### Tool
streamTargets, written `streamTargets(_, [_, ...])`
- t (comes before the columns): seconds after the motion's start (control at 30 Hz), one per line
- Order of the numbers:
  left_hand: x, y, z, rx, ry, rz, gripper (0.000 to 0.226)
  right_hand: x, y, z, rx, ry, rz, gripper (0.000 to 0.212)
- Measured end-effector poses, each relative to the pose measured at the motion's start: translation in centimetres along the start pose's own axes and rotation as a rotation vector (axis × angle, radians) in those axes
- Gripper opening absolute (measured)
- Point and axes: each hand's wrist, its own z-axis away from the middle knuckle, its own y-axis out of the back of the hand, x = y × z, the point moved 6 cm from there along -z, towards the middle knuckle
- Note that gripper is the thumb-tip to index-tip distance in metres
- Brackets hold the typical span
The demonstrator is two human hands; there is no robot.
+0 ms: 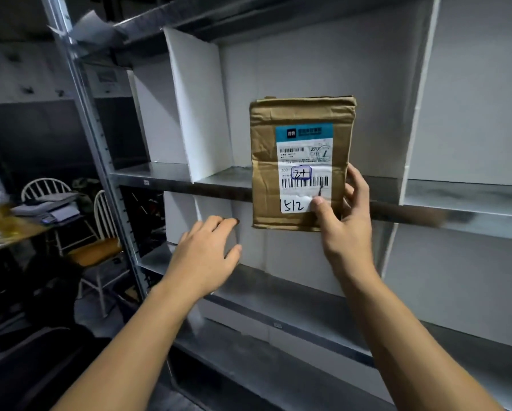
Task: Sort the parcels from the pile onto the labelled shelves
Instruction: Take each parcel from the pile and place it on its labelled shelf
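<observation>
We are holding the parcel (302, 161) upright before the metal shelf (154, 172), our right hand (346, 221) pinching its lower right corner; our left hand (204, 253) is hovering relaxed, grasping nothing.

Bare left hand (207, 253), bare right hand (346, 229). Forearms slim, uncovered right down to the frame edge. Long, slender fingers (357, 180); nails short and plain. Knuckles faintly ridged across the back of the left hand.
</observation>
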Motion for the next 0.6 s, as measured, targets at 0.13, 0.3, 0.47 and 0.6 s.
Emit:
streamTargets(0.13, [-2.1,-1.0,-2.2,0.004,0.008,0.022,0.052,1.5,-2.7,-2.7,0.006,0.015,0.011,0.060])
streamTargets(0.3, [-5.0,-1.3,-5.0,0.036,-0.038,0.048,0.051,2.4,-6.2,-6.0,0.011,0.062,0.059,0.060])
streamTargets(0.47, [-9.3,-1.2,-8.2,0.085,-0.095,0.094,0.051,3.2,-9.8,-7.9,0.062,0.120,0.096,0.061])
streamTargets(0.6, [-12.7,-1.9,-10.8,0.085,-0.173,0.139,0.050,4.1,-12.6,-8.6,0.127,0.133,0.128,0.060])
